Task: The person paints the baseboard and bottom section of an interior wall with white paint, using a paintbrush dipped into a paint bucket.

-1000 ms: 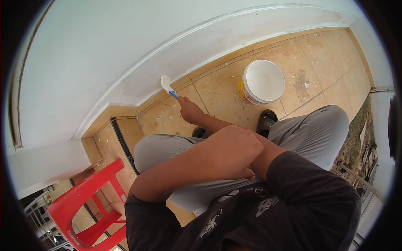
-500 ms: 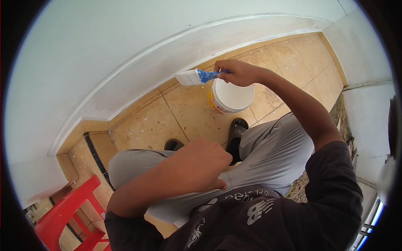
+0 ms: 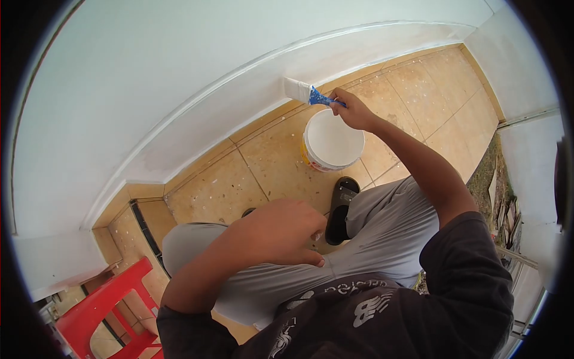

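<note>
My right hand (image 3: 353, 109) grips the blue handle of a paintbrush (image 3: 314, 96). White paint coats its wide bristles, and white spots mark the handle. The bristle end lies at the lower white wall (image 3: 251, 90), seemingly against it. Just below that hand stands a round white bucket (image 3: 307, 134) on the floor, its inside white. Over my lap, my left hand (image 3: 284, 230) is loosely curled with the thumb apart from the fingers. I see nothing in it, though part of its palm side is hidden.
Tan floor tiles (image 3: 221, 179) with white specks run along the wall. A red plastic chair (image 3: 104, 299) stands at the lower left, near a small step (image 3: 146, 209). My slippered foot (image 3: 342, 209) is close to the bucket. Bare ground with debris (image 3: 502, 197) lies to the right.
My right hand has moved the paintbrush up and to the right, from over the floor edge to the lower wall. My left thumb has spread away from its fingers.
</note>
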A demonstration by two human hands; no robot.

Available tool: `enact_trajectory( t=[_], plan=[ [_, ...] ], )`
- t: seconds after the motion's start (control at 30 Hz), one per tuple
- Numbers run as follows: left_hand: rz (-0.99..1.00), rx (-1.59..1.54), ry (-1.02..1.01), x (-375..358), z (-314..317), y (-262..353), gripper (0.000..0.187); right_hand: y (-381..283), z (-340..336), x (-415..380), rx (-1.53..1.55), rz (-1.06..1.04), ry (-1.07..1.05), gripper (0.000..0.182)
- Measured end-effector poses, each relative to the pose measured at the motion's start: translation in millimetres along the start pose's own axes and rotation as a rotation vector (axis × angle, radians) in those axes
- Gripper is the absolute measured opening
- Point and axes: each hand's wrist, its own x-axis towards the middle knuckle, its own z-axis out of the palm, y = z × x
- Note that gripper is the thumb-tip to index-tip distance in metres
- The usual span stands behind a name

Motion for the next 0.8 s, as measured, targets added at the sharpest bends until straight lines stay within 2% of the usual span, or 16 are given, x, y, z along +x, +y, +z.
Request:
enact_trajectory(
  t=[0.07,0.17,0.27,0.37,0.47,0.57,0.67,0.73,0.8],
  plan=[
    [-0.116,-0.081,-0.088,9.2,-12.0,-11.6,0.041,-10.1,-21.1,-2.8,0.089,0.111,-0.067,0.009],
    [-0.296,-0.088,0.013,25.7,-7.9,-61.7,0.046,-39.1,-65.3,-16.2,0.060,0.226,-0.179,0.011],
    [-0.380,-0.066,0.052,45.2,-3.0,-110.9,0.051,-52.0,-106.4,-34.1,-0.025,0.275,-0.270,0.010],
    [-0.461,-0.231,0.077,78.0,3.2,-153.4,0.055,-42.3,-124.2,-47.2,-0.107,0.277,-0.308,0.010],
    [-0.611,-0.745,0.361,112.7,52.8,-216.2,0.077,-39.2,-129.4,-58.9,-0.246,0.248,-0.318,0.012],
    [-0.855,-0.913,0.253,131.7,68.2,-237.2,0.090,-37.6,-128.8,-60.2,-0.347,0.271,-0.332,0.015],
    [-0.662,-1.239,0.543,177.5,81.2,-241.6,0.090,-15.3,-129.3,-69.6,-0.469,0.198,-0.311,0.016],
    [-0.481,-1.516,0.613,216.4,92.7,-220.8,0.085,-9.3,-129.2,-69.4,-0.523,0.155,-0.300,0.016],
    [-0.364,-1.548,0.608,235.5,107.0,-215.0,0.082,-6.8,-128.0,-77.0,-0.535,0.180,-0.321,0.015]
  ],
)
